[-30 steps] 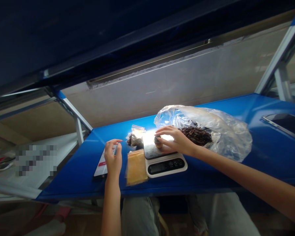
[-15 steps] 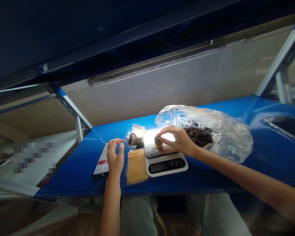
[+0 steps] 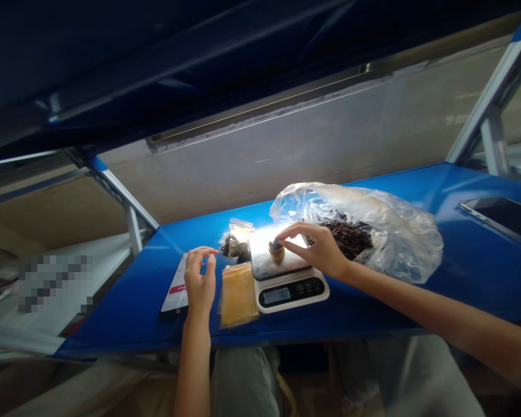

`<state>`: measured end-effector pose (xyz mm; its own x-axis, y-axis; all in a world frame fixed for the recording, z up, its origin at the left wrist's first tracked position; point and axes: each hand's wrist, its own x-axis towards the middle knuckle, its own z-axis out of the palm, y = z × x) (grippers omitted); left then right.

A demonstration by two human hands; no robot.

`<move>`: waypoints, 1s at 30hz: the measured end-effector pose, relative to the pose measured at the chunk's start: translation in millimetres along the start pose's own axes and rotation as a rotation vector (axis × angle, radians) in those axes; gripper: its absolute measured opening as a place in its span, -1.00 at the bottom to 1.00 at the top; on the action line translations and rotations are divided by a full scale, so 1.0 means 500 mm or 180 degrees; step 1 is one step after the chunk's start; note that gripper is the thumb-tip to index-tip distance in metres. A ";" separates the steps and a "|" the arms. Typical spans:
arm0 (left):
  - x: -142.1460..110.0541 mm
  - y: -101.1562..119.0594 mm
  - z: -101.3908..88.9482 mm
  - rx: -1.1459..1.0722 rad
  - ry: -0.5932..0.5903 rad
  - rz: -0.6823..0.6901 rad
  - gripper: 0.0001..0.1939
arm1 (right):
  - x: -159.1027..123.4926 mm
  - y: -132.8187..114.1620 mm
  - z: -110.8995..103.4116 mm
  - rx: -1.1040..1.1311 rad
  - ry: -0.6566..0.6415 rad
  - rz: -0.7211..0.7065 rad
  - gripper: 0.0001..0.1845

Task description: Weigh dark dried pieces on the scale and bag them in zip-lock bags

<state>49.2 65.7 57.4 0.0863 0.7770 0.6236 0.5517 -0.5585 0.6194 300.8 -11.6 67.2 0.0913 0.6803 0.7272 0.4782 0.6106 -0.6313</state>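
Note:
On the steel plate of a white digital scale stands a small tan cup, heaped with dark dried pieces. Thumb and forefinger of my right hand come together at the cup's top, pinching a dark dried piece; the fingertips partly hide it. The scale's display seems to read 18.8. Over the right edge of a lit phone hovers my left hand, thumb and forefinger apart and nothing between them. Flat yellowish zip bags lie between that hand and the scale.
Behind the scale's right side, a large clear plastic bag lies open with more dark pieces in it. Small filled zip bags sit left of the plate. Another phone is far right on the blue table. A shelf hangs low overhead.
The scale's display now shows digits where it looked dark before. Dark pieces show more clearly above the cup's rim. My hands keep nearly the same places; the whole view has shifted slightly.

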 end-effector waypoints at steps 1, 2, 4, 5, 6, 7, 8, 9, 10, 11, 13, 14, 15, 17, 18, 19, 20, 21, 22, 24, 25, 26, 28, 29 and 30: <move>0.000 0.000 0.000 0.0008 -0.0001 -0.0012 -0.77 | 0.001 0.001 -0.001 0.0008 0.0057 0.0078 -0.90; 0.000 -0.001 0.000 0.0016 -0.0003 -0.0020 -0.77 | 0.003 0.002 -0.004 0.0009 0.0131 0.0171 -0.89; 0.000 -0.001 -0.001 0.0030 -0.0009 -0.0025 -0.77 | 0.009 0.006 -0.013 -0.0001 0.0330 0.0357 -0.87; 0.000 -0.002 -0.001 0.0031 -0.0012 -0.0025 -0.77 | 0.013 0.008 -0.019 -0.0021 0.0433 0.0430 -0.86; 0.000 -0.002 -0.001 0.0034 -0.0013 -0.0029 -0.76 | 0.018 0.011 -0.027 -0.0063 0.0532 0.0468 -0.86; 0.000 -0.002 -0.001 0.0038 -0.0011 -0.0035 -0.76 | 0.023 0.015 -0.035 -0.0154 0.0602 0.0488 -0.86; -0.001 -0.002 -0.001 0.0043 -0.0012 -0.0042 -0.76 | 0.027 0.019 -0.044 -0.0305 0.0644 0.0481 -0.86; -0.001 -0.002 -0.001 0.0043 -0.0010 -0.0049 -0.76 | 0.031 0.024 -0.053 -0.0502 0.0644 0.0430 -0.85; -0.001 -0.001 -0.001 0.0039 -0.0012 -0.0056 -0.77 | 0.034 0.031 -0.061 -0.0727 0.0627 0.0359 -0.83; -0.001 -0.001 -0.001 0.0030 -0.0010 -0.0062 -0.77 | 0.036 0.039 -0.069 -0.0943 0.0581 0.0301 -0.80; -0.001 -0.001 0.000 0.0013 -0.0014 -0.0076 -0.77 | 0.038 0.057 -0.081 -0.1241 0.0436 0.0267 -0.75; 0.000 -0.002 0.001 0.0011 -0.0017 -0.0085 -0.77 | 0.037 0.066 -0.086 -0.1336 0.0362 0.0311 -0.73; 0.000 -0.002 0.001 0.0013 -0.0023 -0.0090 -0.76 | 0.037 0.074 -0.090 -0.1402 0.0275 0.0375 -0.71; 0.000 -0.003 0.002 0.0020 -0.0032 -0.0089 -0.76 | 0.035 0.085 -0.096 -0.1520 0.0138 0.0506 -0.69; 0.001 -0.003 0.002 0.0017 -0.0035 -0.0084 -0.76 | 0.034 0.089 -0.099 -0.1574 0.0079 0.0548 -0.69; 0.001 -0.003 0.003 0.0010 -0.0038 -0.0078 -0.76 | 0.034 0.091 -0.101 -0.1632 0.0037 0.0572 -0.69; 0.001 -0.002 0.003 0.0001 -0.0045 -0.0076 -0.76 | 0.033 0.092 -0.103 -0.1688 0.0009 0.0586 -0.68; 0.001 -0.001 0.003 -0.0007 -0.0052 -0.0079 -0.76 | 0.033 0.092 -0.105 -0.1733 -0.0011 0.0599 -0.67; 0.001 -0.001 0.004 -0.0012 -0.0063 -0.0087 -0.76 | 0.032 0.092 -0.107 -0.1764 -0.0028 0.0622 -0.66; 0.001 0.000 0.004 -0.0017 -0.0086 -0.0111 -0.77 | 0.032 0.094 -0.109 -0.1782 -0.0060 0.0705 -0.65; 0.001 0.000 0.004 -0.0018 -0.0091 -0.0123 -0.77 | 0.031 0.095 -0.110 -0.1773 -0.0078 0.0753 -0.65; 0.001 0.000 0.004 -0.0020 -0.0092 -0.0134 -0.76 | 0.031 0.096 -0.111 -0.1758 -0.0098 0.0794 -0.66; 0.001 0.000 0.004 -0.0020 -0.0088 -0.0155 -0.76 | 0.031 0.097 -0.112 -0.1744 -0.0120 0.0841 -0.70; 0.001 -0.001 0.004 -0.0019 -0.0087 -0.0164 -0.76 | 0.031 0.096 -0.113 -0.1747 -0.0121 0.0847 -0.72; 0.001 -0.001 0.004 -0.0018 -0.0085 -0.0171 -0.76 | 0.031 0.095 -0.113 -0.1755 -0.0125 0.0848 -0.73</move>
<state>50.5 66.6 56.5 0.0789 0.8133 0.5765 0.5515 -0.5173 0.6544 374.5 5.1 63.6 0.2427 0.8015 0.5466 0.8258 0.1250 -0.5499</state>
